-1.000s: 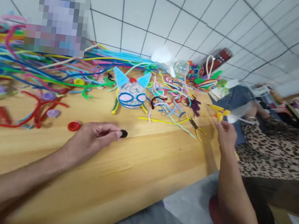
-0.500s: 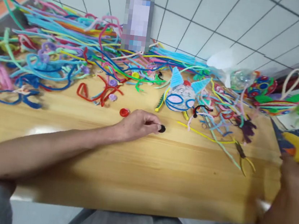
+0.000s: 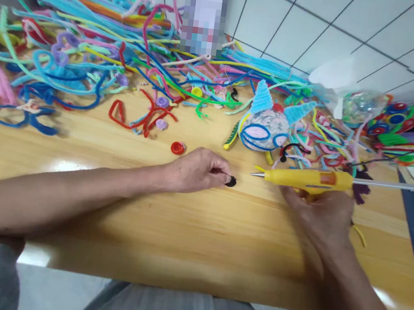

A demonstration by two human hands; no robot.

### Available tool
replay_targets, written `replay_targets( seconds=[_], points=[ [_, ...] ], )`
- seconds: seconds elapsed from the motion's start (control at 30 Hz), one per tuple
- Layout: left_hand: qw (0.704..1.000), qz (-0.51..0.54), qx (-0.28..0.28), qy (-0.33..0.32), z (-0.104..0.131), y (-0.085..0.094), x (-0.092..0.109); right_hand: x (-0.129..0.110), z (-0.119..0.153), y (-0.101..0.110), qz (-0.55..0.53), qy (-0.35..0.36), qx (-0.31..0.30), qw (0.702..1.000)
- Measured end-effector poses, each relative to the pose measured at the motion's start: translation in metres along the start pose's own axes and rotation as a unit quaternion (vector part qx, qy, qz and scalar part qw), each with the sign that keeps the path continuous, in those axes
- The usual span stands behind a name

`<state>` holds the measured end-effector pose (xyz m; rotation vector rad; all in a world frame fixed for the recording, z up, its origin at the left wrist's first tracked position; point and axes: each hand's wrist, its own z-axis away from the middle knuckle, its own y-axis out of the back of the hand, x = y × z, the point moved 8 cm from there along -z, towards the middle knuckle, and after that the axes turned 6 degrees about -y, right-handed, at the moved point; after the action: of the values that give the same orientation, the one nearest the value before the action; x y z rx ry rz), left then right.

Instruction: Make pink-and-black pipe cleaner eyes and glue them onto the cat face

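My left hand [image 3: 202,170] pinches a small black disc [image 3: 231,181] between thumb and fingertips, just above or at the wooden table. In my right hand [image 3: 322,217] is a yellow hot glue gun [image 3: 307,179], a glue stick [image 3: 395,185] jutting from its back. Its metal nozzle points left, a short way from the black disc. Beyond the hands sits a speckled round ball [image 3: 265,124] with light blue pipe-cleaner ears and blue-ringed eyes. A red coil [image 3: 178,148] lies just behind my left hand.
Heaps of coloured pipe cleaners [image 3: 97,5] spread along the back and left of the wooden table [image 3: 188,243]. Red pipe-cleaner shapes [image 3: 151,118] lie near purple coils [image 3: 161,124]. Decorated balls [image 3: 394,119] stand at the back right. A tiled wall [image 3: 321,23] rises behind.
My right hand has brought the glue gun in from the right edge, its nozzle now close to the black disc. My left hand keeps its pinch. The camera view has shifted slightly.
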<state>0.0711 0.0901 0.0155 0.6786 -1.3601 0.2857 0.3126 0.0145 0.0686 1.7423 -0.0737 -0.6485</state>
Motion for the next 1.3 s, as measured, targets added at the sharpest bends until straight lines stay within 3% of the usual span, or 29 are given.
replay_targets(
  seconds=[0.23, 0.6, 1.03, 1.3],
  points=[
    [1.0, -0.027, -0.009, -0.003, -0.002, 0.001, -0.002, -0.013, 0.001, -0.011, 0.053, 0.074, -0.008, 0.996],
    [1.0, -0.015, -0.013, 0.004, -0.003, 0.0, -0.001, -0.003, 0.0, -0.028, 0.069, 0.059, -0.053, 0.994],
    [0.999, -0.045, -0.015, -0.016, -0.003, -0.001, -0.003, -0.004, 0.002, -0.027, 0.04, 0.092, -0.019, 0.995],
    [0.999, -0.044, -0.018, -0.019, -0.002, -0.001, -0.002, -0.001, 0.002, -0.032, 0.08, 0.107, -0.015, 0.991]
  ],
)
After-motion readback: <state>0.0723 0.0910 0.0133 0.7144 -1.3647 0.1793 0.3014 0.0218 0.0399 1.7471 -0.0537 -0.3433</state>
